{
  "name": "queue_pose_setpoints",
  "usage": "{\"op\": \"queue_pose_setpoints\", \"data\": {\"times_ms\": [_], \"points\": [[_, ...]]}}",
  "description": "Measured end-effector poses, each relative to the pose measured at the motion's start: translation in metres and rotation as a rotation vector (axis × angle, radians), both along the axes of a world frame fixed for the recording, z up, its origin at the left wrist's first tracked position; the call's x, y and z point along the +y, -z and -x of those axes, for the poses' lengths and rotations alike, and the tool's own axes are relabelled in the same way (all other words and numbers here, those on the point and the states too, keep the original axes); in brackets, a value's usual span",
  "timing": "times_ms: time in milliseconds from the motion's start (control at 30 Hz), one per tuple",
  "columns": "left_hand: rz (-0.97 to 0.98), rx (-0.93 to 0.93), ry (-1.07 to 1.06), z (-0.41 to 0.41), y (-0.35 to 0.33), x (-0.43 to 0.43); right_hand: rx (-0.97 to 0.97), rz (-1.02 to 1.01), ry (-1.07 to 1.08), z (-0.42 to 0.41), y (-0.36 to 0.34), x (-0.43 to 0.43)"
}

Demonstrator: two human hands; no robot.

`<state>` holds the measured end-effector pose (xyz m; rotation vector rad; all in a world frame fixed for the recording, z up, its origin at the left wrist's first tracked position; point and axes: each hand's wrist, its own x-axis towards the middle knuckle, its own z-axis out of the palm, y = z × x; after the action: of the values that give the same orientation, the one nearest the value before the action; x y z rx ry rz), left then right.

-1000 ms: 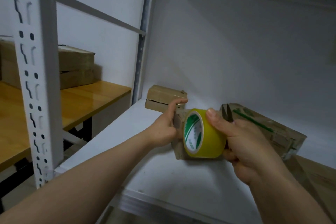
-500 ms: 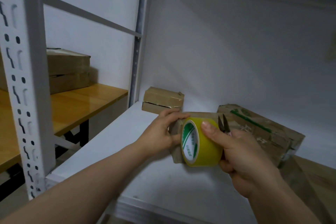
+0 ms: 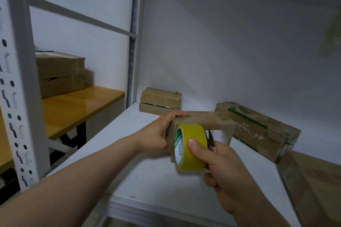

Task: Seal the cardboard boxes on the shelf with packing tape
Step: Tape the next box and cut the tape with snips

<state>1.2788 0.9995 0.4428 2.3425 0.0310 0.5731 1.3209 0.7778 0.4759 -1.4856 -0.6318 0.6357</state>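
Observation:
A small cardboard box (image 3: 206,119) stands on the white shelf (image 3: 147,180) in front of me. My left hand (image 3: 158,134) grips its left end, fingers curled over the top edge. My right hand (image 3: 217,164) holds a yellow roll of packing tape (image 3: 191,147) against the box's front, thumb on the roll. The same hand also holds small black snips (image 3: 211,140), blades pointing up behind the roll. The box's lower front is hidden by the roll.
A taped box (image 3: 160,100) sits at the shelf's back left corner. A longer box with green print (image 3: 258,129) lies to the right, and flat cardboard (image 3: 313,180) leans at the far right. A perforated upright (image 3: 20,79) stands left; stacked boxes (image 3: 59,73) rest on a wooden table (image 3: 73,105).
The tape roll and my right hand have slid down and toward me along the box. My left hand has shifted lower on the box's left end. The view has tilted slightly.

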Motion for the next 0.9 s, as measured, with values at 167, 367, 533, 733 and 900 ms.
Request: {"op": "queue_pose_setpoints", "data": {"times_ms": [167,367,533,733,900], "points": [[0.075,0.065,0.028,-0.003,-0.004,0.001,-0.028,0.035,-0.001,-0.001,0.004,0.002],[0.138,0.107,0.035,-0.004,-0.007,0.002,0.003,0.039,0.042,-0.001,0.010,0.003],[0.171,0.142,0.025,-0.007,-0.010,0.001,0.069,0.062,0.044,-0.001,0.023,0.005],[0.167,0.145,-0.025,-0.007,-0.012,-0.005,0.124,0.037,0.002,-0.002,0.018,0.004],[0.065,0.187,-0.389,0.000,-0.022,-0.019,0.067,0.102,0.032,-0.003,0.024,0.009]]}}
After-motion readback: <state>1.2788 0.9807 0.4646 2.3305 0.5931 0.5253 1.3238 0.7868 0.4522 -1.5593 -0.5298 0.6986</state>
